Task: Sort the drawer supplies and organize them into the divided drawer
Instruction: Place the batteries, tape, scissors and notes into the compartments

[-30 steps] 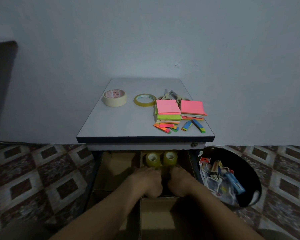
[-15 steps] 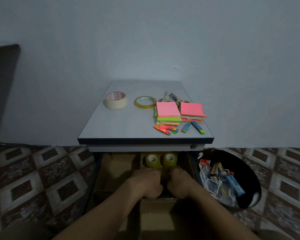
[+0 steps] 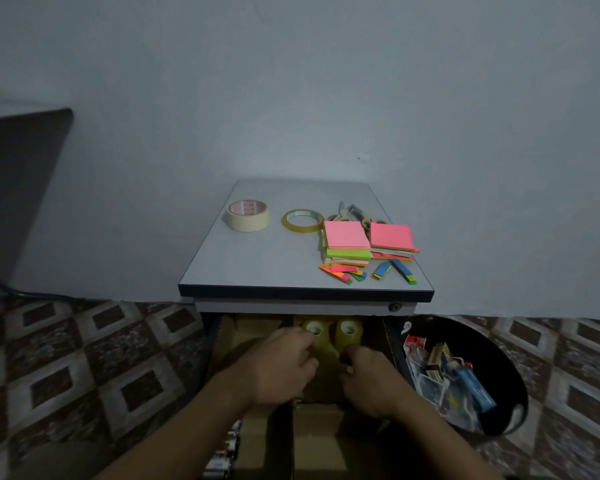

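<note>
cardboard dividers (image 3: 316,441) split the open drawer below me, and a few batteries (image 3: 227,452) lie in the near left compartment. my left hand (image 3: 281,367) and right hand (image 3: 369,379) are both down in the middle compartment, knuckles up and fingers curled. the fingertips are hidden, so i cannot tell whether either hand grips anything. just past them two yellowish tape rolls (image 3: 349,332) stand on edge side by side in the far middle compartment, the left one right at my left fingers. a black bin (image 3: 513,386) of packets sits on the floor to the right. on the tabletop (image 3: 257,268) above lie coloured index flags (image 3: 340,271), sticky note pads (image 3: 347,237), a masking tape roll (image 3: 246,220), a clear tape roll (image 3: 302,221) and, furthest back, scissors (image 3: 354,213).
</note>
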The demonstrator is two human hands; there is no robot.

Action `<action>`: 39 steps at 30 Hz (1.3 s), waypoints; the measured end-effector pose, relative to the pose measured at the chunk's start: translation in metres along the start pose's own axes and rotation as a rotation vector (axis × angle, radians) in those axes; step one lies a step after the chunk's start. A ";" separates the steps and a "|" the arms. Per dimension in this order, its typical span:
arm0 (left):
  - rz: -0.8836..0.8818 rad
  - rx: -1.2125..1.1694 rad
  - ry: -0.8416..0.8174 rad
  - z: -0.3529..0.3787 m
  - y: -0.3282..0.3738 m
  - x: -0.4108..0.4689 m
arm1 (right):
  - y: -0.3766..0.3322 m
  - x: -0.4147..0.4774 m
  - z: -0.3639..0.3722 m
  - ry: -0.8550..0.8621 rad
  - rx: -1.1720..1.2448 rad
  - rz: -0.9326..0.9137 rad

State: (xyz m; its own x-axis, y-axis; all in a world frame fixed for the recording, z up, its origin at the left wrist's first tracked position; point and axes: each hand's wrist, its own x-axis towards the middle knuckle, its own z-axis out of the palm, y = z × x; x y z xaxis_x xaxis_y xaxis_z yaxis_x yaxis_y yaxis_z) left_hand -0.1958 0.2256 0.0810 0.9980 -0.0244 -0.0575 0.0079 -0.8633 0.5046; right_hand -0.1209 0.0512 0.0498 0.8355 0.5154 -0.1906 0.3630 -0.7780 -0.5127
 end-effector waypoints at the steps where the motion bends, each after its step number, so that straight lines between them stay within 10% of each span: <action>1: 0.000 -0.003 0.013 -0.004 -0.001 -0.003 | -0.002 -0.002 -0.001 0.009 -0.005 -0.012; 19: -0.029 0.046 0.434 -0.152 -0.018 0.010 | -0.105 0.031 -0.122 0.291 -0.077 -0.375; 39: -0.274 0.007 0.361 -0.176 -0.109 0.131 | -0.117 0.188 -0.127 0.295 -0.492 -0.290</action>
State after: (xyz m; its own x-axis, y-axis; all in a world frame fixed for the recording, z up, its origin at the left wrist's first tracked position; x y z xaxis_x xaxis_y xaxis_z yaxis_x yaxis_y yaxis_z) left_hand -0.0555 0.4050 0.1703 0.9168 0.3820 0.1168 0.2758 -0.8168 0.5067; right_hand 0.0456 0.1938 0.1804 0.7282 0.6633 0.1727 0.6792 -0.7321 -0.0518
